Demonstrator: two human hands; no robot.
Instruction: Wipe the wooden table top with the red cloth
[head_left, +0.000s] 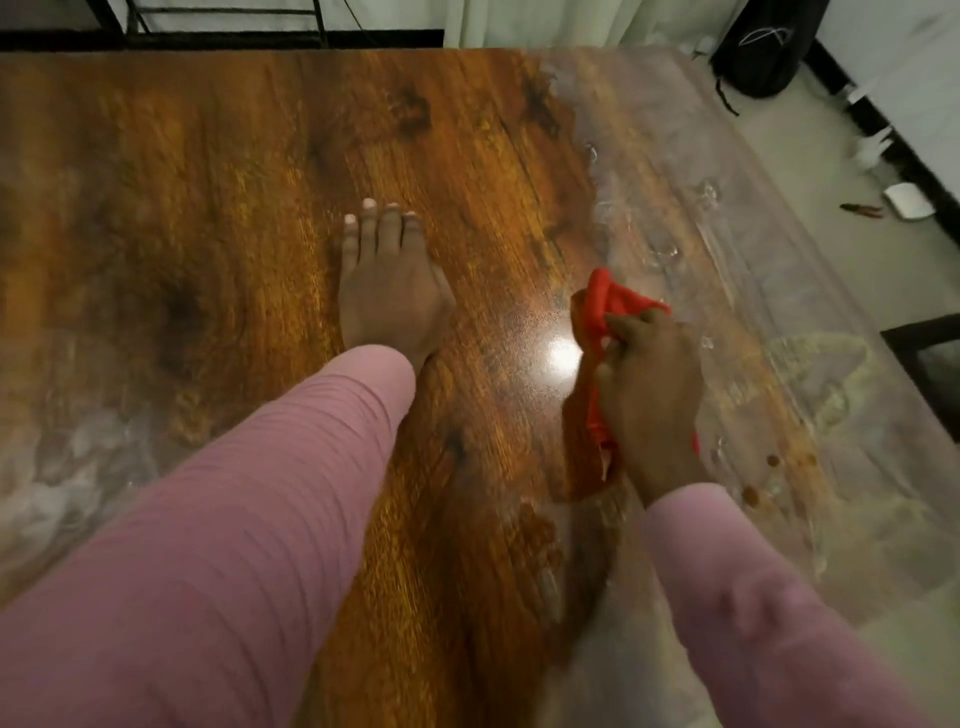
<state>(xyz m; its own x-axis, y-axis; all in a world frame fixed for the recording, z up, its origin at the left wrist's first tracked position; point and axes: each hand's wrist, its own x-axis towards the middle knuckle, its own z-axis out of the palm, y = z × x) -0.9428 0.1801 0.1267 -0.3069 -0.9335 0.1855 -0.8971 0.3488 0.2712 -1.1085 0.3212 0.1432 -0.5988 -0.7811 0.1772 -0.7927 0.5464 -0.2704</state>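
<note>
While the left hand (387, 291) lies flat with straight fingers mid-table (208, 182), the right hand (649, 384) clutches the red cloth (597, 322). The cloth touches the wood towards its right edge.

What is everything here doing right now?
Table: shiny in the middle, cloudy film on its right side.
Cloth: bunched up, resting on the table.
Left grip: the hand lies flat on the table, fingers straight, holding nothing.
Right grip: the hand's fingers are curled round the cloth.
</note>
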